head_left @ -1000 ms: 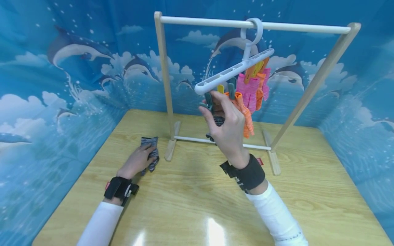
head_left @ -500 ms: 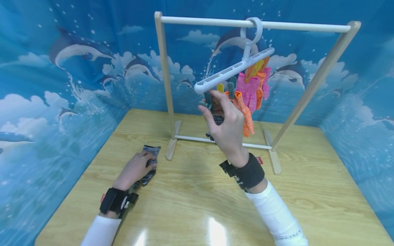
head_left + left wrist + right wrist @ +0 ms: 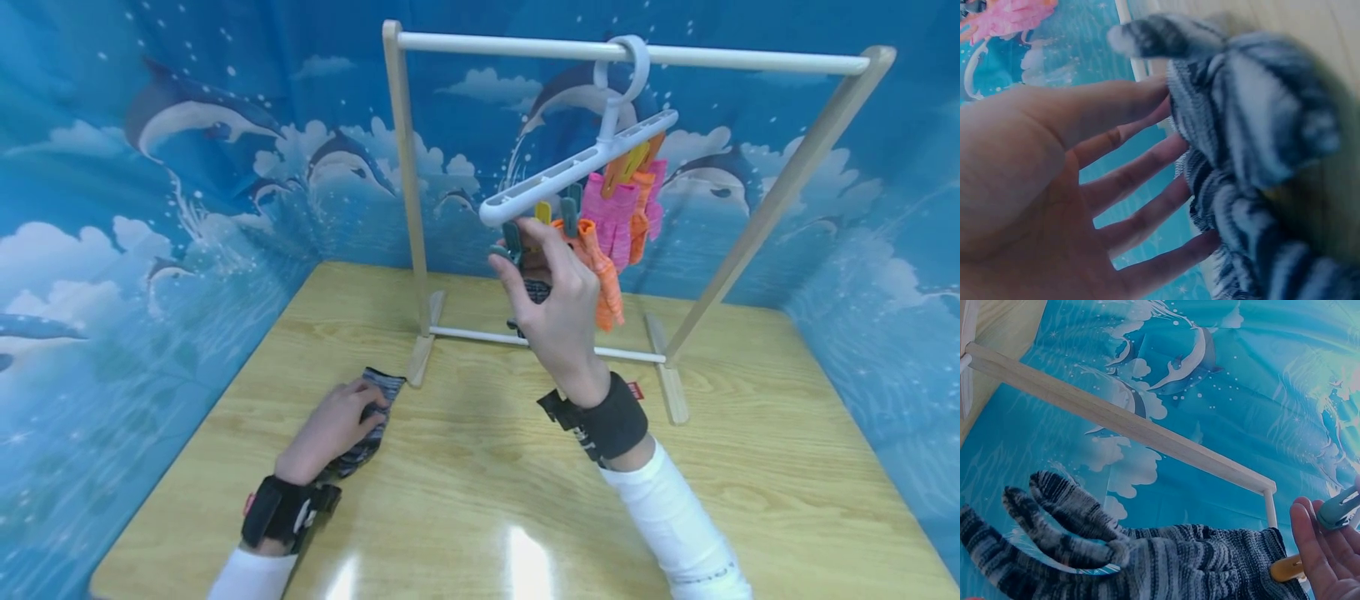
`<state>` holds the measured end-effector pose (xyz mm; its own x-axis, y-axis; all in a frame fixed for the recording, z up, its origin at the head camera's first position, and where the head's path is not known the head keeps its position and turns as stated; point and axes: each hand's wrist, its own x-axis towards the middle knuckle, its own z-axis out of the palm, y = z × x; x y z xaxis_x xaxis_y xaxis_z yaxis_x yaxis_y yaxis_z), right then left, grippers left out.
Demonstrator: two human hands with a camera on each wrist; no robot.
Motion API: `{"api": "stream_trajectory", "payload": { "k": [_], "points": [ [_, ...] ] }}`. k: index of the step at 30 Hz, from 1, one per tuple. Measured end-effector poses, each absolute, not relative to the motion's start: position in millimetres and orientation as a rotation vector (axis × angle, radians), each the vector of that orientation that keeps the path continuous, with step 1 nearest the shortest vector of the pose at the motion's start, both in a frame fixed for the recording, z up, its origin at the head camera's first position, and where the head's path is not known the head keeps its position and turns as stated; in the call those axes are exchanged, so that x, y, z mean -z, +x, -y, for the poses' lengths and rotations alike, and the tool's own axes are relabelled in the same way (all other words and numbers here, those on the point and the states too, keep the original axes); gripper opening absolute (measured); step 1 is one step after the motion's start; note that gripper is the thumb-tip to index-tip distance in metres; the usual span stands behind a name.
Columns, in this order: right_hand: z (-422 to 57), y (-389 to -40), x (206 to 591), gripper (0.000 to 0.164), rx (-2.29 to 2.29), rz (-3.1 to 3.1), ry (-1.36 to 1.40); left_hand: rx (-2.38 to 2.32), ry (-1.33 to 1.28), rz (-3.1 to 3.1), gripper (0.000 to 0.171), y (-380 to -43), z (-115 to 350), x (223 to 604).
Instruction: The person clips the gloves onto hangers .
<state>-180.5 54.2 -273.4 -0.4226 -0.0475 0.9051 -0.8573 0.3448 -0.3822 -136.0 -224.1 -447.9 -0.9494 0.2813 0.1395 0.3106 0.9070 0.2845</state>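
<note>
My left hand (image 3: 330, 429) grips a grey-black striped knitted glove (image 3: 386, 385) on the table at the left. In the left wrist view, my fingertips meet the bunched glove (image 3: 1254, 119), and its far side is hidden. My right hand (image 3: 558, 304) is raised at the near left end of a pale hanger (image 3: 555, 179). Its thumb and forefinger pinch a dark green clothespin (image 3: 513, 242) there. Beside that hand a second striped glove (image 3: 1166, 562) hangs from a yellow clothespin (image 3: 1288, 569); in the head view my hand covers most of it.
The hanger hooks over the top bar of a wooden rack (image 3: 517, 46) on the table (image 3: 465, 467). Orange gloves (image 3: 606, 287) and pink gloves (image 3: 611, 218) hang farther along it from coloured clothespins. Dolphin-print cloth (image 3: 225, 192) walls the table's back and sides.
My left hand has drawn the striped glove over the table toward me, and the glove's cuff now points farther right. The right hand stays at the green clothespin. The head view has shifted slightly.
</note>
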Motion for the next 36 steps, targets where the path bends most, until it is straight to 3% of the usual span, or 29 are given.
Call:
{"api": "stream_trajectory", "payload": {
  "k": [16,27,36],
  "points": [
    [-54.1,-179.4,273.5,0.036,-1.182,1.757,0.801,0.494,-0.672,2.970,0.015,-117.8,188.5,439.0],
    [-55.3,-177.4,274.7,0.034,-1.175,1.776,0.794,0.430,-0.721,3.037,0.037,-115.8,167.0,449.6],
    [-55.6,-177.5,275.6,0.035,-1.163,1.782,0.781,0.404,-0.817,3.032,0.044,-116.8,139.1,451.9]
  ]
}}
